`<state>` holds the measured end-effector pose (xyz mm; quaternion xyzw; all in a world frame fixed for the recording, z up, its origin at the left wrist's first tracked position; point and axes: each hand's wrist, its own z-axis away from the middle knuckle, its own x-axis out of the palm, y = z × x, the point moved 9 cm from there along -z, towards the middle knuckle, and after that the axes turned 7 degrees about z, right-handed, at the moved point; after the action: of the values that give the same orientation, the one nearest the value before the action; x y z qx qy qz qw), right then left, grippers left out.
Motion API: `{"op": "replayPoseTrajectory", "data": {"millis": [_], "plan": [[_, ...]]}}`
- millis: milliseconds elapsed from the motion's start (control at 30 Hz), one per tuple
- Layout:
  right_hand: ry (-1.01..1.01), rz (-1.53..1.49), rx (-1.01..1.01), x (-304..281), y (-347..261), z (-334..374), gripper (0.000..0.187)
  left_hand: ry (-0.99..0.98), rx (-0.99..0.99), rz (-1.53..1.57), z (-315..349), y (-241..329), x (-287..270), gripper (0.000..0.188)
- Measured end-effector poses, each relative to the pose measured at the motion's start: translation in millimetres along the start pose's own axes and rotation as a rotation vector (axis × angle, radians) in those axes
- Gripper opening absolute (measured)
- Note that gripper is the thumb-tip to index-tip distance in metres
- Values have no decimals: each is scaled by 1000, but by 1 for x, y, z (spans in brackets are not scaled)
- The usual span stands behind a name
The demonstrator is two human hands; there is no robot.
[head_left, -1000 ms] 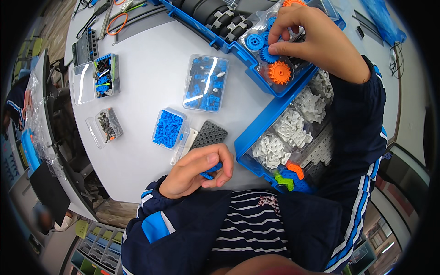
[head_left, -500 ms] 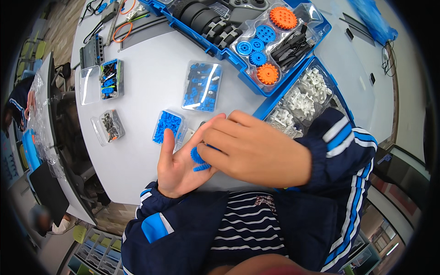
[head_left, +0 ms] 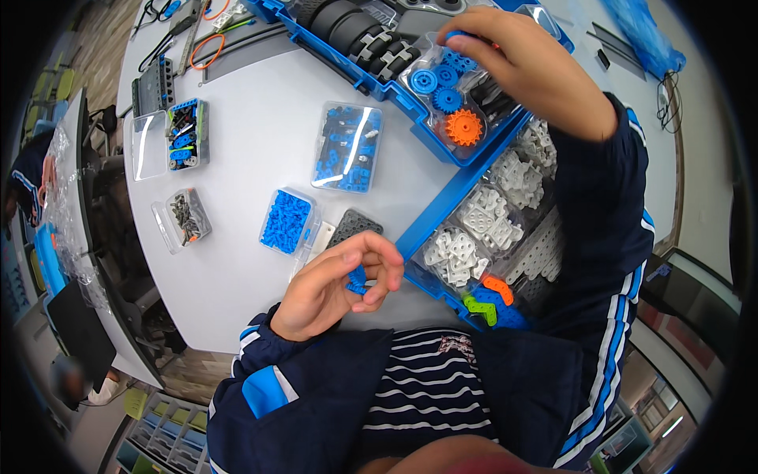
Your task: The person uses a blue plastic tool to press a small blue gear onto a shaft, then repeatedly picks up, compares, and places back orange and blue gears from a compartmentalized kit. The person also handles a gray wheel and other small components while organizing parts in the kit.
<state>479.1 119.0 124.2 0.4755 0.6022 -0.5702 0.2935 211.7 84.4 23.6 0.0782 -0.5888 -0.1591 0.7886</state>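
Observation:
My left hand (head_left: pixel 332 286) is cupped above the near edge of the table, its fingers curled around small blue gears (head_left: pixel 358 280) lying in the palm. My right hand (head_left: pixel 517 59) reaches over the gear tray at the back right. A blue gear (head_left: pixel 455 34), only partly visible, is pinched at its fingertips. Beneath it in the clear tray sit blue gears (head_left: pixel 447 99) and an orange gear (head_left: pixel 463 127). A dark grey perforated plate (head_left: pixel 354 227) lies just beyond my left hand.
The blue case (head_left: pixel 442 203) holds white connector parts (head_left: pixel 489 217) and black wheels (head_left: pixel 351 35). On the table stand a box of blue pins (head_left: pixel 287 222), a lidded box of blue parts (head_left: pixel 347 148), a box of mixed parts (head_left: pixel 186 136) and a box of grey pins (head_left: pixel 188 217).
My right hand has left my left palm and moved up and right to the gear tray. The left fingers have curled in around the gears. The grey plate and white parts are uncovered.

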Motion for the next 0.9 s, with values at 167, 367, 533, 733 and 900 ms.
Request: {"op": "replayPoseTrajectory", "data": {"millis": [167, 367, 533, 733, 900], "plan": [[-215, -20, 122, 8, 27, 0, 24, 17, 43, 5, 1, 4, -1, 41], [-295, -296, 284, 9, 24, 0, 22, 5, 49, -15, 1, 5, -1, 42], [-283, -314, 286, 18, 30, 0, 24, -1, 56, -11, 1, 5, -1, 42], [-212, -157, 145, 9, 21, -3, 14, -12, 57, -5, 0, 5, 0, 42], [-251, -137, 210, 8, 16, 0, 16, -10, 64, -18, 1, 6, 0, 42]]}}
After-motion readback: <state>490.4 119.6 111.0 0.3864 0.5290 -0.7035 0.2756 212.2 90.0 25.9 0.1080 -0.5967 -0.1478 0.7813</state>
